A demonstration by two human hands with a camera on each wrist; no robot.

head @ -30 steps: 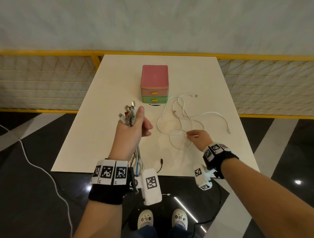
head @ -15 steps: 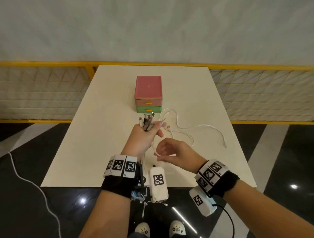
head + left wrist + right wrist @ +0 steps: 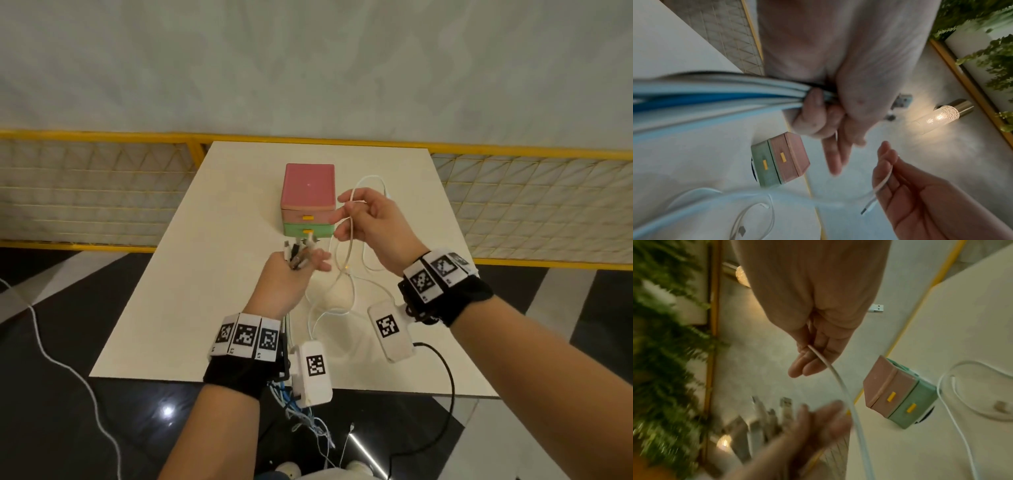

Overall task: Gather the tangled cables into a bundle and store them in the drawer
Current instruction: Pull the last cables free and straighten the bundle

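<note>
My left hand [image 3: 296,274] grips a bundle of cables [image 3: 719,97] in its fist above the table. Their plug ends [image 3: 298,249] stick up just in front of the drawer unit [image 3: 307,197], which has a pink drawer over a green one, both closed. My right hand [image 3: 368,222] is raised to the right of the unit and pinches a white cable [image 3: 350,240] between thumb and fingers. That cable [image 3: 838,381] hangs down in loops [image 3: 337,294] onto the table between my hands. Its USB plug [image 3: 876,308] pokes out past my right hand.
The white table [image 3: 205,274] ends at a near edge just behind my wrists. A yellow-framed mesh fence [image 3: 85,192] runs behind and beside it. Cable tails [image 3: 308,421] hang below the table edge over the dark floor, where another white cord [image 3: 68,370] lies.
My right hand took the white cable off the table and lifted it up beside the drawer unit. My left hand, still holding the bundle, moved forward to the unit's front.
</note>
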